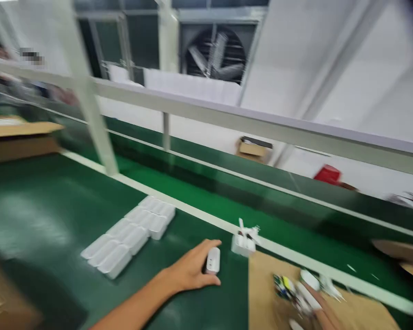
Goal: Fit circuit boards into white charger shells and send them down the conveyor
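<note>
My left hand (192, 270) curves round a small white plastic housing (213, 260) with two dark slots, thumb at its near end and fingers at its far end. My right hand (325, 311) is blurred at the lower right, its fingers closed on a long white plastic piece (308, 297) above the cardboard. Beside that piece is a cluster of small green and yellow parts (284, 286), too smeared to name. A small white box (242, 245) with white bits sticking out stands between the hands, near the table's back strip.
Several white plastic housings (124, 236) lie in rows on the green table (37, 197). A brown cardboard sheet (261, 293) covers the right side. Cardboard boxes (20, 142) stand at the left. A pale post (92, 110) and rail (206, 110) cross behind the table.
</note>
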Demonstrator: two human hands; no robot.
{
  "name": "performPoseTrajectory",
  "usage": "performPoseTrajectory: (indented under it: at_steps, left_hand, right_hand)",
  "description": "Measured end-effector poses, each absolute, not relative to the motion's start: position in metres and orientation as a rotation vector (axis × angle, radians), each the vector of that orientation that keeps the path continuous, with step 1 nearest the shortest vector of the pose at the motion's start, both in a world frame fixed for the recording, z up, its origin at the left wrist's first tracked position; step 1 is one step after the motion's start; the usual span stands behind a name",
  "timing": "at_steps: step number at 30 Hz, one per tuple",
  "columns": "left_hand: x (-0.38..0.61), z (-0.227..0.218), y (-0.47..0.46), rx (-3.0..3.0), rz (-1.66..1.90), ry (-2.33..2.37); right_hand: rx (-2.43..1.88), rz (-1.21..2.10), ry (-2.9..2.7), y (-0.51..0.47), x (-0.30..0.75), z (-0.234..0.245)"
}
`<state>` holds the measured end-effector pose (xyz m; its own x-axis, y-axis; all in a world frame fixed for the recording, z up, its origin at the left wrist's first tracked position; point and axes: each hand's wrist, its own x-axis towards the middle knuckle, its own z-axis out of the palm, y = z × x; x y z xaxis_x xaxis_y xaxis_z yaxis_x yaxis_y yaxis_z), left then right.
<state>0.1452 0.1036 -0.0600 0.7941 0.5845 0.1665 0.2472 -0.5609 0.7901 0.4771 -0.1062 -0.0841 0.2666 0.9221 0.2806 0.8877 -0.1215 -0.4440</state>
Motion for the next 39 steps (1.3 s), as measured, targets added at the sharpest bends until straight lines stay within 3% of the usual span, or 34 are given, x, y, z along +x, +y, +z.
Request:
performPoseTrajectory:
  at_steps: [6,13,18,28,39]
  left_hand:
    - [0.144,-0.06,0.109,2.154,0.456,0.661]
    - [0.149,-0.063,0.104,2.162,0.523,0.712]
    - [0.146,-0.058,0.1,2.156,0.545,0.663]
    - [0.144,-0.052,0.093,2.091,0.605,0.568]
    - [0.15,-0.06,0.092,2.161,0.719,0.498]
  right_hand:
    - [-2.049,0.088,-1.623,-0.129,0.5,-0.086]
    - [-1.911,0.032,-1.829,-0.098,0.474,-0.035]
    - [-1.646,0.404,-1.798,-0.081,0.422,-0.005]
    - [-1.516,0.496,-1.797,-0.029,0.385,-0.058]
    - [-1.484,-0.08,-1.805,-0.051,0.36,-0.042]
